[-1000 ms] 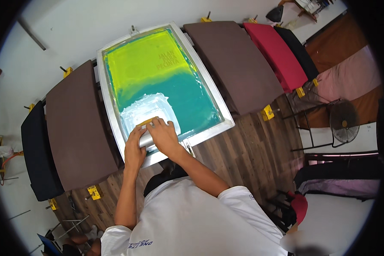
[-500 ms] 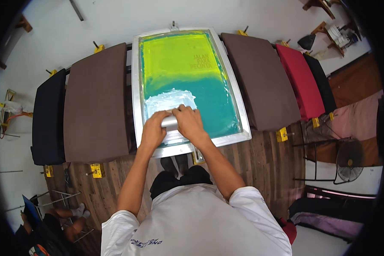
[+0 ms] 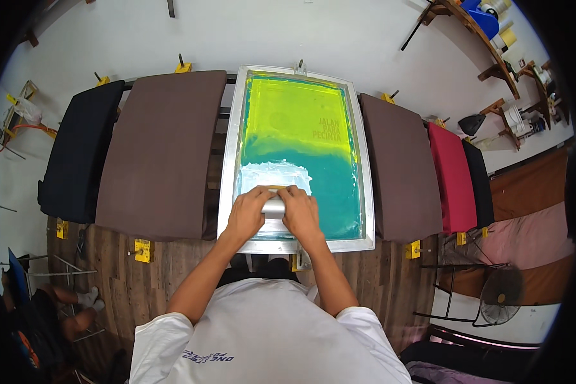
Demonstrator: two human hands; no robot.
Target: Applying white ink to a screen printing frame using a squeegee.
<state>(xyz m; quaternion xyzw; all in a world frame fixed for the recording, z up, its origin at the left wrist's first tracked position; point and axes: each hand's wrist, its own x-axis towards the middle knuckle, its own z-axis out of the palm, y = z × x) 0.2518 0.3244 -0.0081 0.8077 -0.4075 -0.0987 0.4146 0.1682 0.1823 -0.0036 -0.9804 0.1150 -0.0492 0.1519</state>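
Observation:
My left hand [image 3: 249, 211] and my right hand [image 3: 299, 211] are both closed on a squeegee [image 3: 274, 205] with a silver handle and yellow upper edge, over the near left part of a screen in an aluminium frame [image 3: 368, 198]. Thick white ink [image 3: 269, 171] lies around the squeegee. The screen's near area is teal [image 3: 333, 192]; its far area is bright yellow-green [image 3: 288, 109], with faint lettering on the right. The squeegee's lower edge is hard to make out beneath my fingers and the ink.
Brown padded boards [image 3: 153, 153] flank the screen, with black [image 3: 77, 153] and red [image 3: 450, 179] ones beyond and yellow clamps [image 3: 144, 251] beneath. A standing fan [image 3: 500, 294] is at right, wooden shelves [image 3: 493, 45] upper right. Another person's legs [image 3: 77, 304] show lower left.
The view has turned, bringing the screen upright and rightward in the picture and more shelves into sight. Both hands still grip the squeegee near the screen's front.

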